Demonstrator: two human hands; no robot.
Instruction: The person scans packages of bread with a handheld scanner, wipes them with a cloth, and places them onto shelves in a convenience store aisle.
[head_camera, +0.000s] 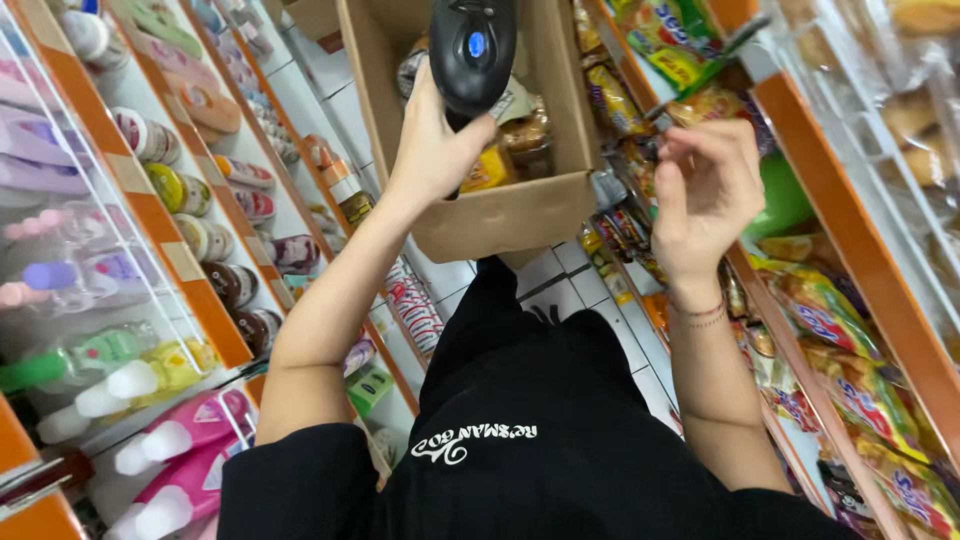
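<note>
My left hand (432, 150) is raised and grips a black handheld scanner (472, 48) with a blue button on top, holding it over an open cardboard box (500, 215). The box stands on the tiled floor and contains wrapped buns and snack packets (520, 135). My right hand (705, 190) is lifted beside the right-hand shelf with its fingers curled in, close to a metal peg (650, 120) that carries hanging snack packets. Whether those fingers pinch anything is hidden. A thin bracelet circles my right wrist.
Orange-edged shelves line both sides of a narrow aisle. The left shelves (150, 210) carry bottles, tubes and round tins. The right shelves (850, 330) carry colourful snack bags, with bagged bread (915, 110) higher up. White floor tiles (590, 290) show between them.
</note>
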